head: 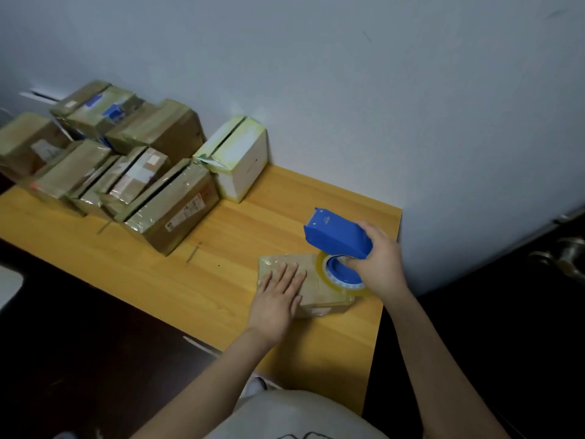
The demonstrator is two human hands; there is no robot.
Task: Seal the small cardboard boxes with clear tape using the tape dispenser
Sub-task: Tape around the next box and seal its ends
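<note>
Cardboard box [316, 291] held down near the right front corner of the desk [190, 289], tape going on.
My left hand [278, 296] lay open, straight fingers pressing the top, while my right hand [380, 258] was wrapped round the blue tape dispenser [337, 237], its clear roll [346, 286] seemingly touching the box's right end. I judged a strip was being laid; the next move called for drawing the dispenser across the top, then cutting. The desk's edge ran just beside the box on the right; bare wood lay leftward, the pile of boxes [126, 172] well apart.
</note>
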